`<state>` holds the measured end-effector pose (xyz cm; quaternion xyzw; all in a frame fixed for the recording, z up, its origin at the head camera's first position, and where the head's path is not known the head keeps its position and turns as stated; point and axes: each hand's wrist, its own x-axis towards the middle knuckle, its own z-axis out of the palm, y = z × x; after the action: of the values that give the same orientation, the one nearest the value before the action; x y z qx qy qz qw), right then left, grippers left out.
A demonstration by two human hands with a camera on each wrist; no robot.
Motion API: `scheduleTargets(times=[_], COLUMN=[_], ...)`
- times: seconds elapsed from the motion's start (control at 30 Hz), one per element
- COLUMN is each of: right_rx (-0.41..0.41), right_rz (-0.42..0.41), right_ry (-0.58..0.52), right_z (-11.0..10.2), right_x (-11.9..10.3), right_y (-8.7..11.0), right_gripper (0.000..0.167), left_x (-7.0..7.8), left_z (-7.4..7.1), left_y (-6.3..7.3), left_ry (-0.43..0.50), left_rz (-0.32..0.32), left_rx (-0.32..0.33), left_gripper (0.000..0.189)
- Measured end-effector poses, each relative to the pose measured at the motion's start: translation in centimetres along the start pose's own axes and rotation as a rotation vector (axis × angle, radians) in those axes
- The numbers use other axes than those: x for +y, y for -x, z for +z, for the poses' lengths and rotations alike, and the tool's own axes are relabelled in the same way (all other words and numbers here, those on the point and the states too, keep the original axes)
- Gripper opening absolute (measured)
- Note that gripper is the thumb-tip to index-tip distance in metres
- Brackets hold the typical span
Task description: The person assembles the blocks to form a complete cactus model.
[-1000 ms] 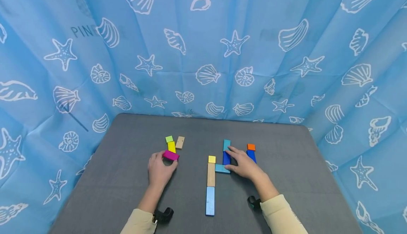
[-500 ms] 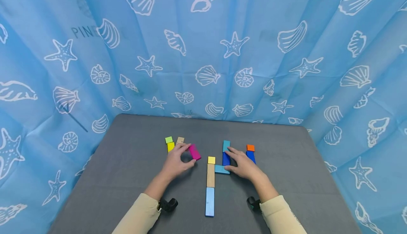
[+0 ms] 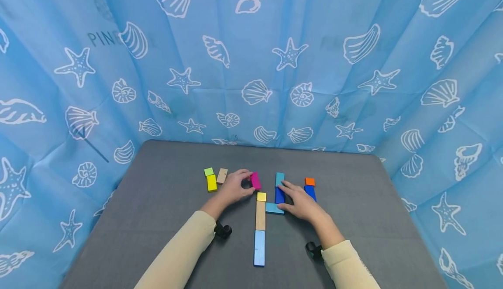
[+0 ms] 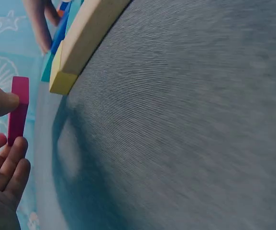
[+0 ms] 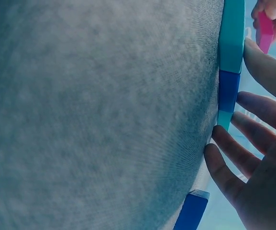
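Evidently, my left hand pinches a magenta, seemingly wooden oblong block to its right; I judge it light, stiff, best held by the ends.

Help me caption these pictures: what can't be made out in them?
Head view: dark blue block beside the orange block, lower end hidden by the right hand.
Left wrist view: wooden block, one end cut by the top edge.
Right wrist view: upper turquoise block, one end cut by the top edge.
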<state>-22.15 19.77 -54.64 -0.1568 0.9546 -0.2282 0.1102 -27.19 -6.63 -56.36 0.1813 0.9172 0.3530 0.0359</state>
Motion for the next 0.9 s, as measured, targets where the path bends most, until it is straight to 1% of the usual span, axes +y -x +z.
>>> scheduleTargets(times=[0.1, 0.2, 0.33, 0.43, 0.53, 0.67, 0.73, 0.9], right_rx=[-0.002, -0.007, -0.011, -0.011, -0.008, -0.006, -0.008, -0.013], right_rz=[0.003, 0.004, 0.004, 0.004, 0.004, 0.009, 0.018, 0.038], right_ry=[0.001, 0.003, 0.005, 0.009, 0.013, 0.015, 0.014, 0.008], right_z=[0.0, -0.1, -0.1, -0.1, 0.0, 0.0, 0.0, 0.0], right_x=[0.0, 0.0, 0.0, 0.1, 0.0, 0.0, 0.0, 0.0], right_y=[0.0, 0.0, 0.0, 0.0, -0.1, -0.1, -0.1, -0.1], right_gripper=[0.070, 0.070, 0.071, 0.071, 0.071, 0.071, 0.071, 0.072], left_x=[0.4, 0.6, 0.6, 0.5, 0.2, -0.2, -0.3, -0.6], left_z=[0.3, 0.6, 1.0, 1.2, 1.3, 1.4, 1.5, 1.5], left_y=[-0.8, -1.4, -1.8, -1.9, -1.8, -1.6, -1.6, -1.4], left_ry=[0.014, 0.016, 0.026, 0.061, 0.094, 0.124, 0.132, 0.178], left_rz=[0.007, 0.022, 0.009, -0.004, -0.018, -0.020, -0.007, 0.049], left_rx=[-0.027, -0.062, -0.114, -0.138, -0.147, -0.145, -0.143, -0.135], left_gripper=[0.057, 0.054, 0.048, 0.045, 0.043, 0.042, 0.042, 0.038])
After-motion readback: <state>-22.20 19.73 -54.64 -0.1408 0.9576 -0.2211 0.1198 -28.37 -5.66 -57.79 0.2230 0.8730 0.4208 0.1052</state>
